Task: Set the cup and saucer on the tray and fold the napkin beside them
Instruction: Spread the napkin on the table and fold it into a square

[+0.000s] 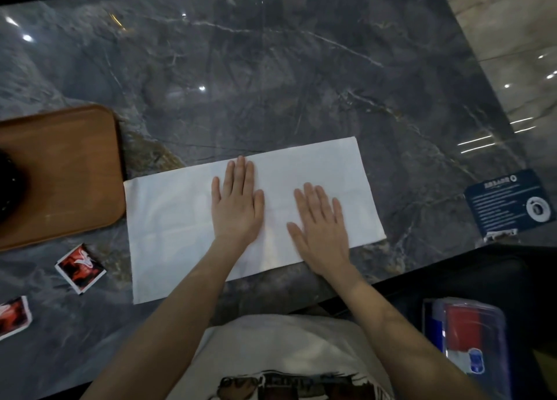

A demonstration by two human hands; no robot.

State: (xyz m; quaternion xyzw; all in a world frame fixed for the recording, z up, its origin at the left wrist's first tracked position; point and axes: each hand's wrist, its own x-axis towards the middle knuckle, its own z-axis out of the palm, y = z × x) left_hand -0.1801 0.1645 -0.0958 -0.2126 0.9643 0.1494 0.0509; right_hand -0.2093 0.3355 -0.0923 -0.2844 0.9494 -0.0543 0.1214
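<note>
We record a plain white napkin (253, 215) with faint square crease lines, lying on a dark grey marble-patterned table (271, 77) veined in white and tan. We note a warm brown wood-grain tray (69, 170) carrying a black item (9, 185) at the frame edge, two red-and-black packets with white borders (80, 268) (12, 316), and a dark blue card (509, 203) with white print and a white ring. We also log a clear packet (465, 333) showing red, blue and white, and an off-white shirt (280, 351) with a dark printed graphic.

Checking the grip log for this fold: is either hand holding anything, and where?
Nothing is held. The left hand and right hand press flat, fingers straight, on the napkin near its middle.
</note>
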